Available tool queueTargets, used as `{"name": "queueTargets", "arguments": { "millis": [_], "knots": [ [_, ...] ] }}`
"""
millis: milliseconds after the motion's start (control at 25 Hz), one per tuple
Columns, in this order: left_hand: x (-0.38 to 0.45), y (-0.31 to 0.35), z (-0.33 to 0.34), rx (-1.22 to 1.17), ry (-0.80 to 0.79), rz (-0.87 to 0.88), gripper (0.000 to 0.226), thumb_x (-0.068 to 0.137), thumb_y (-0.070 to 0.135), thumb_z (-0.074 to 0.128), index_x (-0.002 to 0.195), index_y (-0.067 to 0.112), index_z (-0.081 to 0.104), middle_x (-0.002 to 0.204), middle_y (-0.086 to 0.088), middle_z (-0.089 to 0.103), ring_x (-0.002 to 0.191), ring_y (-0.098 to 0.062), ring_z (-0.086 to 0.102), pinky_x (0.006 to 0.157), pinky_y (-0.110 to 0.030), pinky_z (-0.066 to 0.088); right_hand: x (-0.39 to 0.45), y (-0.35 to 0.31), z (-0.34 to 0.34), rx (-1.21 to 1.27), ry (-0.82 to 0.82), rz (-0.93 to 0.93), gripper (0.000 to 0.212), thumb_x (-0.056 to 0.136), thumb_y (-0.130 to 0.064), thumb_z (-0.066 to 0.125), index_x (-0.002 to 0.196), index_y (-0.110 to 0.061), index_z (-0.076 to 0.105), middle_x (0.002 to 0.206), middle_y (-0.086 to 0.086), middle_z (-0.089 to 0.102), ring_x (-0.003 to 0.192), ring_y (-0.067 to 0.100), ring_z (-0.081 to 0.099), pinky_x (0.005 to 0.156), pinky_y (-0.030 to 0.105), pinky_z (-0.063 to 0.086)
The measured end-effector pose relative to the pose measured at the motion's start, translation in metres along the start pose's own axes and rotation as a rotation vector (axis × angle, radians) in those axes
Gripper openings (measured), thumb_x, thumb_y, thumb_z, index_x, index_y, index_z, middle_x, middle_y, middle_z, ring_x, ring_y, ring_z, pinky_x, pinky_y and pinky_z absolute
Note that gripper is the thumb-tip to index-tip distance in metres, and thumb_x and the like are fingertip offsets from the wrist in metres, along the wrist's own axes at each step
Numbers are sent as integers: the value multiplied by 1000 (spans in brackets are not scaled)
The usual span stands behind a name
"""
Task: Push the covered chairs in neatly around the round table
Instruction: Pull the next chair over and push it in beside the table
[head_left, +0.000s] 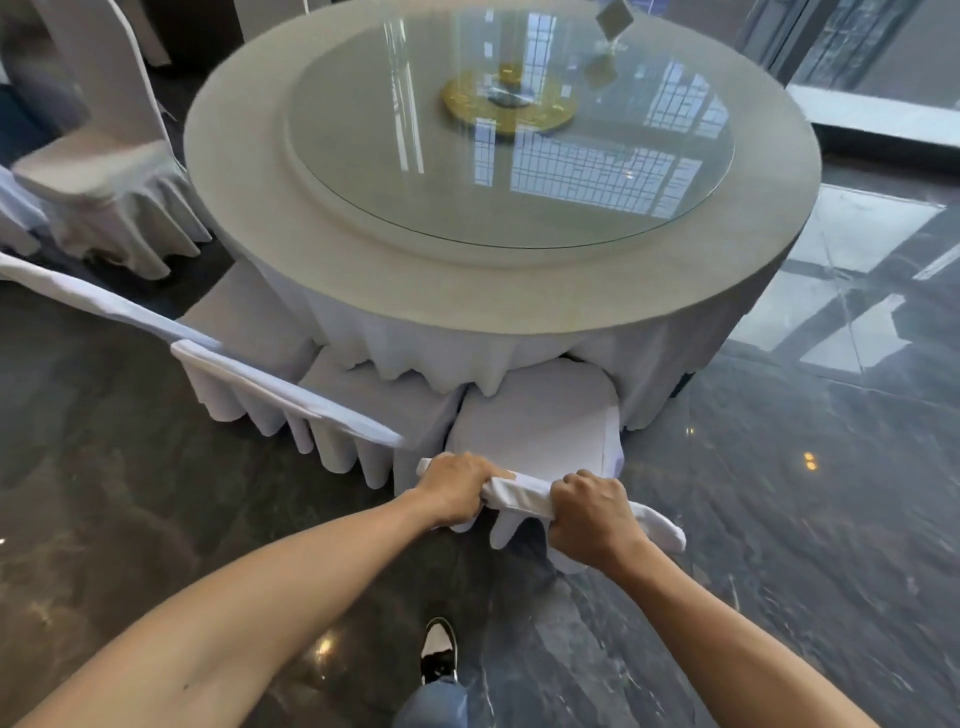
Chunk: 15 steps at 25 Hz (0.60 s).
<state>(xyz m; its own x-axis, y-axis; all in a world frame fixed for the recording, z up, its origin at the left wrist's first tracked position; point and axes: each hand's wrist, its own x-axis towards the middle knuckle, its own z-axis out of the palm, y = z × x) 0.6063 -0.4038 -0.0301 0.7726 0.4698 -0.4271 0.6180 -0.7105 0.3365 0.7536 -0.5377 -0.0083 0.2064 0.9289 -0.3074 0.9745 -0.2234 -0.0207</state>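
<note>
White cloth bunches under both hands: the left hand (457, 488) curls over the top edge of the covered chair (540, 431) near its left corner, and the right hand (592, 514) grips the same edge further right, fingers wrapped tightly round the fabric. Between the two fists the cover wrinkles into a thick roll. The chair's seat points at the round surface (363, 249), its front tucked under the hanging tablecloth (415, 353), while its back remains just outside the cloth's hem.

Just left of it stands a second covered chair (363, 405), its seat also under the tablecloth and its pleated skirt touching the floor. A third chair (249, 322) sits beside that one, further round the rim. Well apart, at the upper left, a fourth chair (98, 171) stands pulled away from the rim.

On the surface lies a glass turntable (519, 171) reflecting window panes, with a gold centrepiece (509, 96) at its middle and a small card stand (613, 26) near the far edge. Below the forearms, one shoe (439, 649) rests on the dark marble floor (779, 519).
</note>
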Motion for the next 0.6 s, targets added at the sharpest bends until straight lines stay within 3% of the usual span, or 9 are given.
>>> {"name": "queueTargets", "arguments": {
  "millis": [200, 360, 600],
  "knots": [
    [23, -36, -15, 6, 24, 51, 48, 80, 10, 58, 116, 40, 66, 114, 2, 69, 107, -28, 61, 92, -38, 40, 35, -23, -5, 16, 16, 47, 26, 70, -27, 57, 87, -12, 69, 88, 7, 71, 80, 28, 65, 67, 34, 48],
    [40, -48, -18, -31, 6, 66, 50, 80, 8, 56, 113, 43, 67, 109, 5, 69, 102, -26, 60, 88, -36, 36, 48, -25, -8, 9, 22, 72, 23, 69, -21, 56, 85, -10, 68, 86, 8, 69, 80, 29, 64, 63, 32, 44],
    [41, -48, -10, -33, -45, 91, 64, 82, 2, 53, 134, 38, 56, 133, -1, 62, 118, -27, 56, 100, -36, 37, 38, -17, 9, 159, 39, 153, 27, 67, -20, 53, 91, -21, 66, 90, -3, 67, 90, 21, 60, 64, 34, 50]
  ]
}}
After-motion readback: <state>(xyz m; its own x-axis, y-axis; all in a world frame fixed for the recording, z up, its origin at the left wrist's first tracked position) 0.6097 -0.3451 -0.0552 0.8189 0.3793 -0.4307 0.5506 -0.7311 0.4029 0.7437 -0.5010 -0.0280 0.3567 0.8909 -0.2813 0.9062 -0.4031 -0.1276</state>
